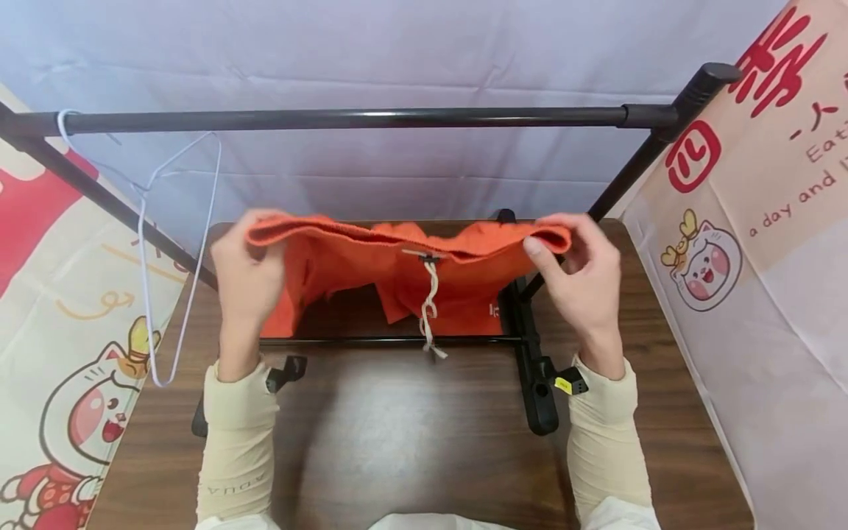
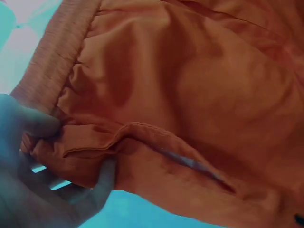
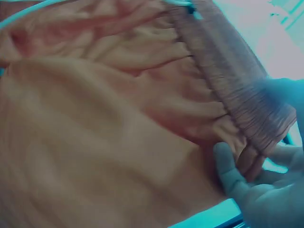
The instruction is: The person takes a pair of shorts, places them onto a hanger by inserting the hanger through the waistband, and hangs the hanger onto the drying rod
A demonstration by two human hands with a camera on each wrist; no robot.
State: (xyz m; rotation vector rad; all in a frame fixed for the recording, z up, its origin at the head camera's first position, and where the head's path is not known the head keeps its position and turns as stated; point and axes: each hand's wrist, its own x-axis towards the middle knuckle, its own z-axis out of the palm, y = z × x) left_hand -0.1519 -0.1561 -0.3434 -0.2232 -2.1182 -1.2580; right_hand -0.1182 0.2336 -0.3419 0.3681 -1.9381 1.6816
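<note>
A pair of orange shorts (image 1: 464, 291) hangs between both hands, its elastic waistband stretched sideways and turned up. My left hand (image 1: 248, 283) pinches the left end of the waistband. At the opposite end, my right hand (image 1: 586, 276) grips the band, thumb in front. From the middle of the waist dangles a knotted cream drawstring (image 1: 430, 298). The left wrist view shows the gathered waistband (image 2: 57, 57) and a pocket slit beside the fingers. In the right wrist view the thumb (image 3: 228, 166) presses the cloth just below the band.
A black rack bar (image 1: 371, 118) crosses behind the shorts, and a white hanger (image 1: 142, 243) hangs at its left end. The rack's foot (image 1: 536, 397) stands on the brown wooden table (image 1: 397, 442). Printed cloths cover both sides.
</note>
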